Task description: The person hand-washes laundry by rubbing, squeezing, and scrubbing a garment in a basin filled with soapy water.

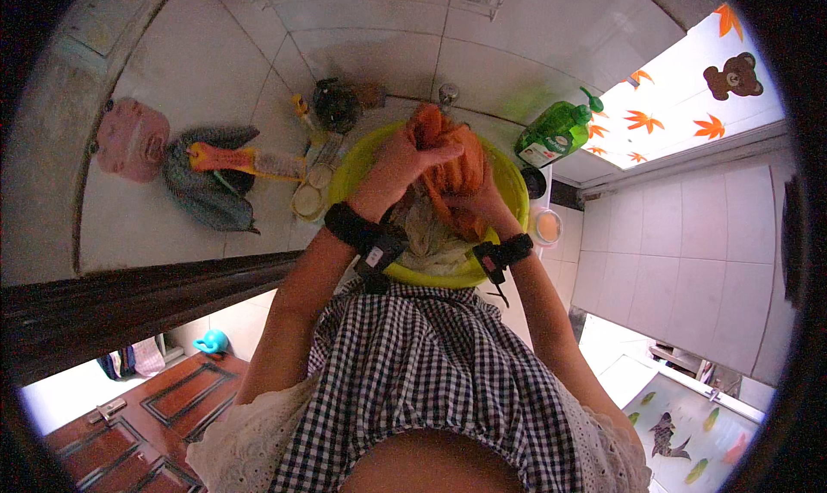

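An orange cloth [460, 163] is bunched up between my two hands, over a yellow-green plastic basin [517, 189]. My left hand [407, 163] grips it from the left, with the thumb lying across the folds. My right hand [481, 199] holds the lower right side of the same cloth, and its fingers are partly hidden by it. Beneath, a pale wet cloth [426, 234] lies in the basin, with darker fabric partly seen beside it. Each wrist wears a black strap with a small device.
A green pump bottle [555, 131] and a round jar with an orange top [548, 226] stand right of the basin. A metal tap [448, 93] is behind it. Small containers [309, 202] sit left. A grey cloth [210, 176] and a pink item [132, 141] hang on the tiled wall.
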Demonstrator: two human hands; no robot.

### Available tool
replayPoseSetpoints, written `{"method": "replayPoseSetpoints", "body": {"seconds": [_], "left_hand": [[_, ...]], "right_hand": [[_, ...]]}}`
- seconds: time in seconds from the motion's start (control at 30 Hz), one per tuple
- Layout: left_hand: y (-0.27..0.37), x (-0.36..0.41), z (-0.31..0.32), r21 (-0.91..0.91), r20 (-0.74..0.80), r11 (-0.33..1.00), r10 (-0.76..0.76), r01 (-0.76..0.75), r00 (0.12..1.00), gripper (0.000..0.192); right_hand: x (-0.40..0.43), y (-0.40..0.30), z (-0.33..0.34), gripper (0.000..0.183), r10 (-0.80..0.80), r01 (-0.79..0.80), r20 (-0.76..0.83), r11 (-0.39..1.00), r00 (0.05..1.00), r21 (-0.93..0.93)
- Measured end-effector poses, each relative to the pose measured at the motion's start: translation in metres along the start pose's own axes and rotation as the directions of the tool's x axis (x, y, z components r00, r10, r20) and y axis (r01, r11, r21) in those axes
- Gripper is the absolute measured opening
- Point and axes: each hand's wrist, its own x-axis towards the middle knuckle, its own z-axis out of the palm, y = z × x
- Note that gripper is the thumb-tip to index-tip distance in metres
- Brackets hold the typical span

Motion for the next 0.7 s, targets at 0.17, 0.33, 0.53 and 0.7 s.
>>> {"method": "replayPoseSetpoints", "body": {"seconds": [0.17,0.33,0.53,0.7], "left_hand": [[0.027,0.0,-0.027,-0.232,-0.032,0.961,0.147,-0.151,0.989,0.035],[0.052,-0.006,-0.046,0.058,-0.089,0.973,0.227,-0.223,0.97,0.045],[-0.021,-0.023,-0.081,0.174,-0.062,0.981,-0.073,0.083,0.995,0.058],[-0.108,-0.026,-0.063,0.217,-0.018,0.953,-0.212,0.211,0.977,0.066]], "right_hand": [[-0.01,0.001,0.008,0.076,0.087,-0.128,0.155,0.953,0.984,0.276],[-0.003,0.057,-0.004,0.037,0.244,-0.296,0.241,0.931,0.939,0.213],[-0.012,0.019,-0.014,0.026,0.163,-0.065,-0.072,0.705,0.984,0.706],[-0.016,-0.018,-0.041,0.029,0.223,-0.154,-0.015,0.719,0.975,0.678]]}}
